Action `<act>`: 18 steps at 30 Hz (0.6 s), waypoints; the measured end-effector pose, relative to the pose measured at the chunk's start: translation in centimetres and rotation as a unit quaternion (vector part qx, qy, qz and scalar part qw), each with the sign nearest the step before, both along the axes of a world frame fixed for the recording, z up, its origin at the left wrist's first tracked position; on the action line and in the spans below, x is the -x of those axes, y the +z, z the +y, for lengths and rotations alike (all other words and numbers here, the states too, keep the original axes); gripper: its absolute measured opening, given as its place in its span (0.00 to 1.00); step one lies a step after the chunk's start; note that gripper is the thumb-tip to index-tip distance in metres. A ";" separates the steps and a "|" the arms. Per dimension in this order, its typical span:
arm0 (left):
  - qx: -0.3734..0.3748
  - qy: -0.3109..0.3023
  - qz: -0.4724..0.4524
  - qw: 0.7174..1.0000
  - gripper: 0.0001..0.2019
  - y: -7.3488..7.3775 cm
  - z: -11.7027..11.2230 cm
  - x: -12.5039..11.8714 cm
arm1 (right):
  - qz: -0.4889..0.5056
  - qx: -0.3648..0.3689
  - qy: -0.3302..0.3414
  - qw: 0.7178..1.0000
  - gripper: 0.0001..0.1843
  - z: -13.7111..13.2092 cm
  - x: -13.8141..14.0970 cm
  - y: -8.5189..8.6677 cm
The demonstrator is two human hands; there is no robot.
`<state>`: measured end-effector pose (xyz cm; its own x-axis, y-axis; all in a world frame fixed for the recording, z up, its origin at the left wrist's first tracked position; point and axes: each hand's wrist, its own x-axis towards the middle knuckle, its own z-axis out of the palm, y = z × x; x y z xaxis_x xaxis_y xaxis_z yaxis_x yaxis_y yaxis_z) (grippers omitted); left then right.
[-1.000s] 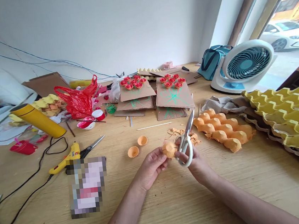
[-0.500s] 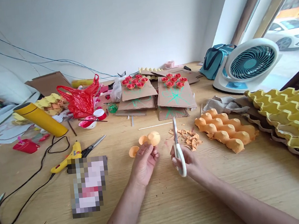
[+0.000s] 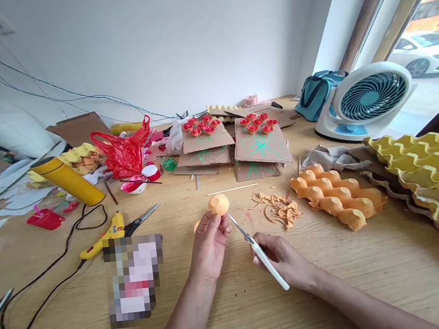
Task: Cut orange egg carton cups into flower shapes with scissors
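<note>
My left hand (image 3: 209, 245) pinches an orange egg-carton cup (image 3: 218, 204) and holds it up above the wooden table (image 3: 333, 273). My right hand (image 3: 282, 259) grips white-handled scissors (image 3: 256, 248), whose blades point up and left toward the cup, the tips just below it. Another orange cup is mostly hidden behind my left hand. Orange paper scraps (image 3: 278, 209) lie just right of the scissors. An orange egg-carton strip (image 3: 336, 195) lies farther right.
A yellow glue gun (image 3: 103, 236) with black cord and dark scissors (image 3: 142, 219) lie left. Cardboard sheets with red paper flowers (image 3: 258, 139), a red bag (image 3: 121, 149), yellow bottle (image 3: 68, 181), fan (image 3: 365, 99) and yellow egg trays (image 3: 428, 174) ring the table.
The left hand lifted the orange cup away from the scissors and turned it. The right hand lowered the scissors, swinging the blades from upright to pointing up-left at the cup.
</note>
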<state>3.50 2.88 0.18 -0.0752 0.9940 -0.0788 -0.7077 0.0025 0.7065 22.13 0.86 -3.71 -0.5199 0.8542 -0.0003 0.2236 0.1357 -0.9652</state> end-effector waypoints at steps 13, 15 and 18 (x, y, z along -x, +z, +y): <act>-0.005 -0.007 0.039 0.999 0.12 0.3 -1.0 -1.0 | 0.028 -0.045 -0.009 0.999 0.18 0.3 0.2 0.1; 0.001 -0.003 0.039 0.999 0.13 0.5 -1.1 -1.2 | 0.027 -0.056 -0.009 0.998 0.18 0.3 0.2 0.2; 0.002 -0.004 0.037 0.999 0.13 0.6 -1.1 -1.3 | 0.020 -0.070 -0.008 0.997 0.19 0.3 0.2 0.3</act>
